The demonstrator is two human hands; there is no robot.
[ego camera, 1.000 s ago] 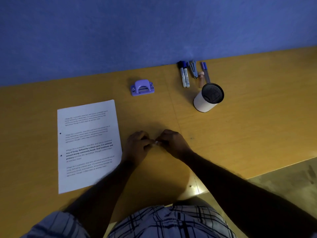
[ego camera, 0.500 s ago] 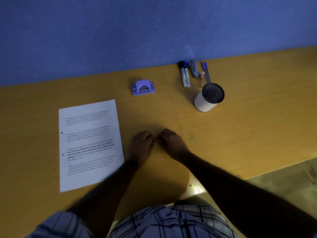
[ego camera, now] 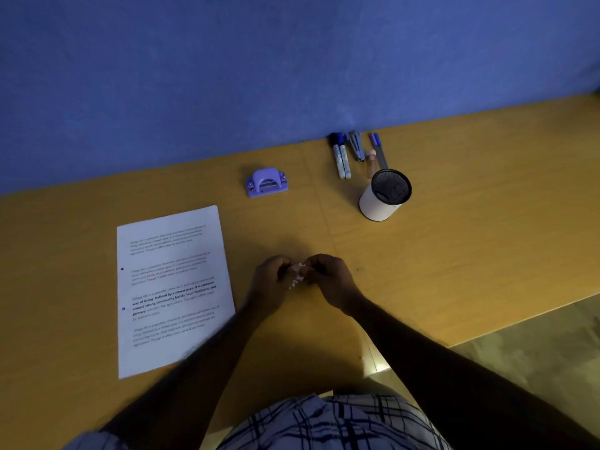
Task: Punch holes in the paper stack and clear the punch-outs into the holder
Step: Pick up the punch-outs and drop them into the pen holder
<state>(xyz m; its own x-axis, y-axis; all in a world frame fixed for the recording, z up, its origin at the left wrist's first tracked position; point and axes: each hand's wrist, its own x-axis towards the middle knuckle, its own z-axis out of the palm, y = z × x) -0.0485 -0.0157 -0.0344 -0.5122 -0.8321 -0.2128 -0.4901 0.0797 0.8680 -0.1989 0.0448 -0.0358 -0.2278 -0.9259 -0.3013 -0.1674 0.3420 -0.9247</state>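
A printed paper stack [ego camera: 172, 287] lies flat on the left of the desk, with two punched holes along its left margin. The purple hole punch [ego camera: 267, 182] sits apart near the wall. A white cylindrical holder [ego camera: 383, 199] with a dark mesh top stands at the right. My left hand [ego camera: 271, 284] and my right hand [ego camera: 328, 280] meet fingertip to fingertip over the desk's middle. Small white punch-outs [ego camera: 298, 272] are pinched between them, and a few pale bits show just below the fingers.
Several markers and pens [ego camera: 355, 154] lie against the blue wall behind the holder. The wooden desk [ego camera: 470, 254] ends in a front edge at the lower right, with floor beyond it.
Both hands stay pressed together at the desk's middle. The fingers have lifted and parted slightly, so the white punch-outs between them show more than before.
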